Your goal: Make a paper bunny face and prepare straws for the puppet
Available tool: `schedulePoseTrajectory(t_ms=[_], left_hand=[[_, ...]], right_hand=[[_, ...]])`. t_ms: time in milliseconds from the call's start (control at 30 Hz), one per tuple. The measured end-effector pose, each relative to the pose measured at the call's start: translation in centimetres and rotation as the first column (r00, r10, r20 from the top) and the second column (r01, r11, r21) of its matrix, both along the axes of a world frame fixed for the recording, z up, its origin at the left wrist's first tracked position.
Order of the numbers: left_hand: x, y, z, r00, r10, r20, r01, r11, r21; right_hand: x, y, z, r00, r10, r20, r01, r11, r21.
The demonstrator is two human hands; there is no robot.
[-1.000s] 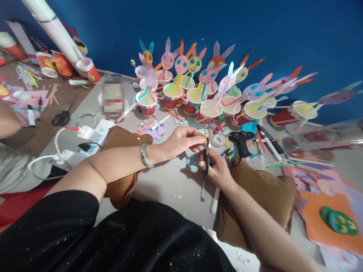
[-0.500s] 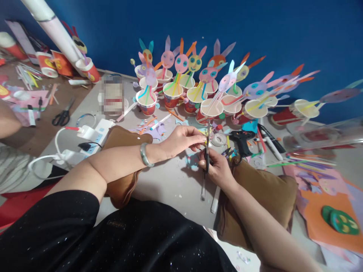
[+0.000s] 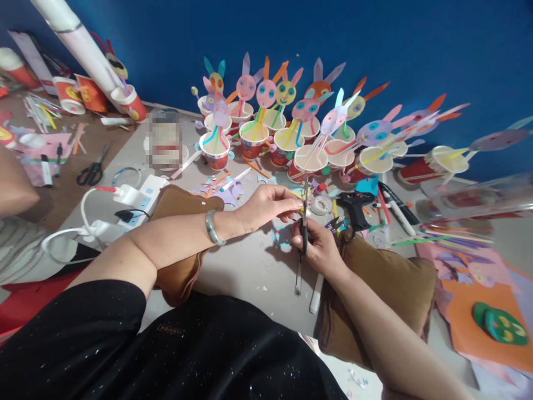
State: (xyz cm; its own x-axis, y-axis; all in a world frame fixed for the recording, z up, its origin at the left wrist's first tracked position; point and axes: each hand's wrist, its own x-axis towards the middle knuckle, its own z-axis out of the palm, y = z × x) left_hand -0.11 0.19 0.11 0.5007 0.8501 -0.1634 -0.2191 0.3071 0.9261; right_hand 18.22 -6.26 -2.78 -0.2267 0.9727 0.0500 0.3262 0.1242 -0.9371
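Held black-handled scissors [image 3: 304, 236] clamped in the right hand [image 3: 320, 248], pointing shiny, thin metal tips toward the wall, over the smooth grey table [image 3: 245, 278]. Pinched a tiny piece [image 3: 302, 205], too small to tell what, in the left hand [image 3: 268, 210], right by the scissors. Had round paper cups [image 3: 216, 162] beyond, with flat bunny faces [image 3: 266, 96], and a puffy brown cushion [image 3: 391, 283] by the right arm.

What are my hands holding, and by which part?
Your right hand holds the scissors by their black handles; whatever your left hand may pinch beside the blades is too small to tell.
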Motion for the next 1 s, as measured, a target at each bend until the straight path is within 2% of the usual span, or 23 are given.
schedulePoseTrajectory(t_ms=[467,1000], left_hand=[[-0.10,0.14,0.07,1.000,-0.010,0.007,0.010,1.000,0.008],[-0.30,0.16,0.18,1.000,-0.007,0.000,0.007,1.000,0.012]], right_hand=[[0.70,0.10,-0.94,0.996,-0.031,0.081,0.031,1.000,-0.003],[0.96,0.11,-0.25,0.997,-0.005,0.072,0.006,1.000,-0.010]])
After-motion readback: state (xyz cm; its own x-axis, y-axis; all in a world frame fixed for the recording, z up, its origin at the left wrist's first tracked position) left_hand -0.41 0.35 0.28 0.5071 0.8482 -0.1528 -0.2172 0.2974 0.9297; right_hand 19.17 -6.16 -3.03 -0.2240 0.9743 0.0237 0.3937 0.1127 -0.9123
